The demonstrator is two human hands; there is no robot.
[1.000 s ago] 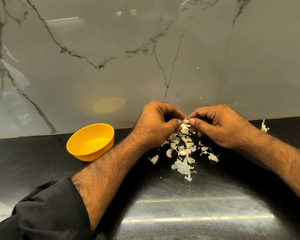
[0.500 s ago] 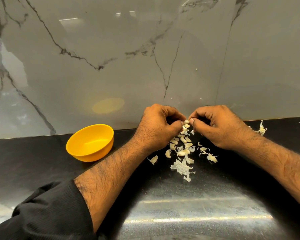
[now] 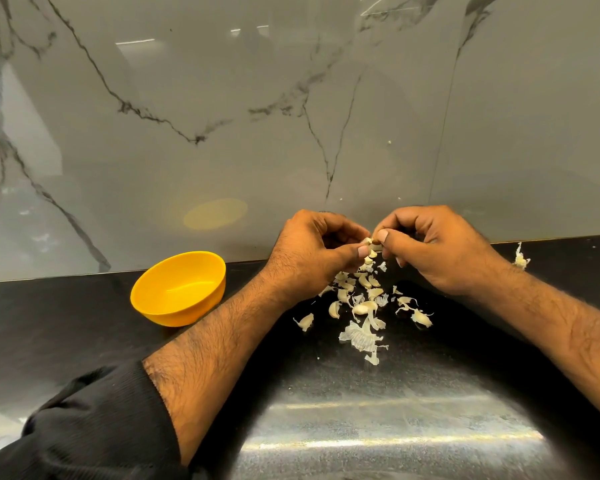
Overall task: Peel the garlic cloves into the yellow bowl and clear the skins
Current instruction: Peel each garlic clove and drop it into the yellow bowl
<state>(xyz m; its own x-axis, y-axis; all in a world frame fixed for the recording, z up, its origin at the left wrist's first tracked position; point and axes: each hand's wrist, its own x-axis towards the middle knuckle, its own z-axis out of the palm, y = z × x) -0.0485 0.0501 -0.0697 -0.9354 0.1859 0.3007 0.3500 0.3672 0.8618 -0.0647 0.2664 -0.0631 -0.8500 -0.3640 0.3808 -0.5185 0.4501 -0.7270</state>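
Observation:
My left hand (image 3: 309,252) and my right hand (image 3: 437,249) meet above the black counter and both pinch one small garlic clove (image 3: 372,242) between thumb and fingertips. Under them lies a scatter of garlic cloves and papery skins (image 3: 361,306), with a larger flake of skin (image 3: 359,337) nearest me. The yellow bowl (image 3: 179,289) stands to the left of my left forearm, near the wall; I see nothing in it.
A grey marble wall (image 3: 291,116) rises right behind the black counter (image 3: 66,323). One stray piece of garlic skin (image 3: 520,258) lies at the wall to the right of my right wrist. My black sleeve (image 3: 90,420) covers the lower left.
Both hands stay together on the clove; my right thumb has shifted slightly over it. The scatter and the bowl have not moved.

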